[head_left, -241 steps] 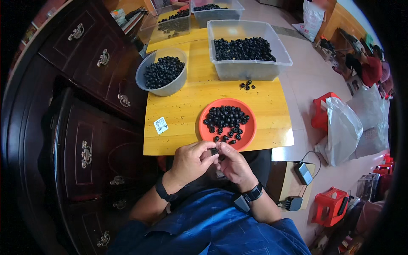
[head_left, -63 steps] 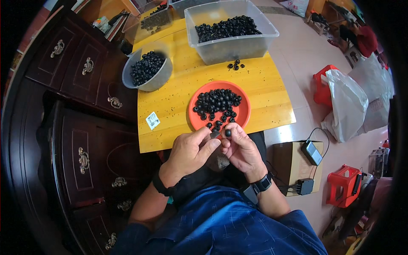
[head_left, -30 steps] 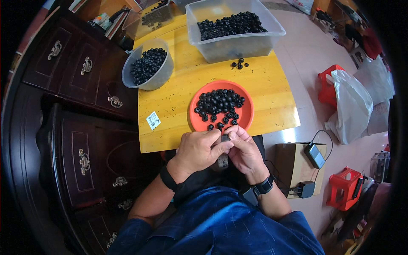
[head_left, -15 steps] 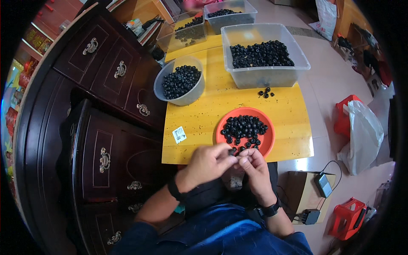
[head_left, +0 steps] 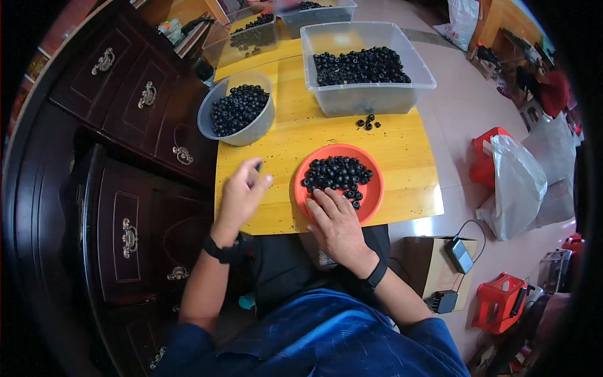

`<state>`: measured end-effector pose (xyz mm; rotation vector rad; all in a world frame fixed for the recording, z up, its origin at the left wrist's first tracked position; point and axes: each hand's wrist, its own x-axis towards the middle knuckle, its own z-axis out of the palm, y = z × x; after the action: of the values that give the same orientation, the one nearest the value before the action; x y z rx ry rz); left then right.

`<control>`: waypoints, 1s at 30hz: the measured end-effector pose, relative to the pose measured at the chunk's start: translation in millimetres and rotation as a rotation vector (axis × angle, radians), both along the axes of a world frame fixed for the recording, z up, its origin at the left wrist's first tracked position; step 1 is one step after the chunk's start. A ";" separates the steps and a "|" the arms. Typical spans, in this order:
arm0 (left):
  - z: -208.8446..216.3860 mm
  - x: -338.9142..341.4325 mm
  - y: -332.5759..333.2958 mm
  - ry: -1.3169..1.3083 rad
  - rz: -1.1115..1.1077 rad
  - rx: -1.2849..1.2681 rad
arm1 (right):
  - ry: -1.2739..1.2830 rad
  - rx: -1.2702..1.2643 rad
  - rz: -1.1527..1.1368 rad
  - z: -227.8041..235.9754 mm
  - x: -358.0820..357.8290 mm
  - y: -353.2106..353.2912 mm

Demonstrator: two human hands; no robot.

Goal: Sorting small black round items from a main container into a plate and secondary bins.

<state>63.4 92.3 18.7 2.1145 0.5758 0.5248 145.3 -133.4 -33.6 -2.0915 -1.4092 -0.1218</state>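
An orange-red plate (head_left: 379, 200) on the yellow table holds many small round black pieces with holes (head_left: 339, 169), like beads. My right hand (head_left: 338, 229) reaches over the plate's near rim, fingers stretched out and slightly spread, the fingertips at the nearest black pieces. To the left of the plate, my left hand (head_left: 242, 198) is raised over the table, thumb apart from the curled fingers. A small dark thing (head_left: 258, 166) shows at its index fingertip; its kind is too small to make out. Dark bands circle both wrists.
On the yellow table (head_left: 408, 188) stand a round tub (head_left: 264, 129) and a large clear bin (head_left: 370, 100), both holding black pieces. Loose pieces (head_left: 369, 122) lie before the bin. A dark drawer cabinet (head_left: 125, 182) borders the left; a cardboard box (head_left: 424, 264) and red stool (head_left: 499, 301) stand right.
My hands were together over the plate's near edge. The left has moved away leftward, hiding the white label on the table; the right has reached into the plate. The whole view has shifted slightly.
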 end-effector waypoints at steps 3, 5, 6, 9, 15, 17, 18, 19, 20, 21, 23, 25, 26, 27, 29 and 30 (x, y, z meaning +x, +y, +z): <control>-33.6 -10.5 -19.2 0.077 0.015 -0.047 | -0.004 -0.067 -0.006 -3.9 0.7 5.7; -44.5 -8.6 -30.1 0.113 -0.017 -0.067 | -0.015 -0.126 -0.029 -2.9 0.2 8.9; -49.0 -6.6 -34.3 0.113 -0.013 -0.102 | -0.025 -0.105 -0.034 -1.7 1.0 10.2; -54.9 -2.1 -47.3 0.154 -0.051 -0.086 | 0.025 -0.131 -0.062 12.9 1.9 11.9; -64.7 2.2 -56.1 0.175 -0.017 -0.090 | -0.102 -0.169 -0.065 -3.0 -2.6 13.3; -70.1 -1.1 -50.2 0.227 -0.005 -0.064 | -0.116 -0.134 -0.023 -8.5 -3.4 14.2; -66.4 -2.3 -51.4 0.232 -0.017 -0.043 | -0.132 -0.105 -0.020 -4.7 -4.1 9.0; -63.0 -2.9 -52.5 0.239 -0.028 -0.022 | -0.146 -0.076 -0.015 -1.7 -3.6 4.8; -65.7 -2.9 -50.8 0.225 -0.034 -0.042 | -0.167 -0.071 -0.014 -2.5 -2.2 2.5; -65.0 -1.3 -50.1 0.209 -0.033 -0.041 | -0.144 -0.110 -0.008 -4.7 -1.3 -0.9; -62.5 -0.3 -50.5 0.243 -0.042 -0.067 | -0.131 -0.150 0.000 -4.9 1.7 -2.3; -65.9 -0.1 -48.8 0.222 -0.038 -0.087 | -0.102 -0.184 0.018 -3.2 4.0 -1.7; -64.7 -0.2 -48.9 0.225 -0.034 -0.078 | -0.110 -0.138 0.025 -3.8 6.5 -1.0; -64.0 -0.1 -49.2 0.228 -0.030 -0.069 | -0.118 -0.140 0.024 -4.4 8.5 -0.7; -66.3 -1.0 -50.7 0.204 -0.033 -0.061 | -0.095 -0.134 0.023 -5.2 11.5 0.1; -66.6 -1.2 -50.6 0.187 -0.035 -0.051 | -0.101 -0.135 0.021 -4.7 12.9 0.6</control>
<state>62.1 41.7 -47.9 2.1344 0.6491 0.2911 158.1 -132.7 -38.3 -2.2062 -1.5375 -0.1285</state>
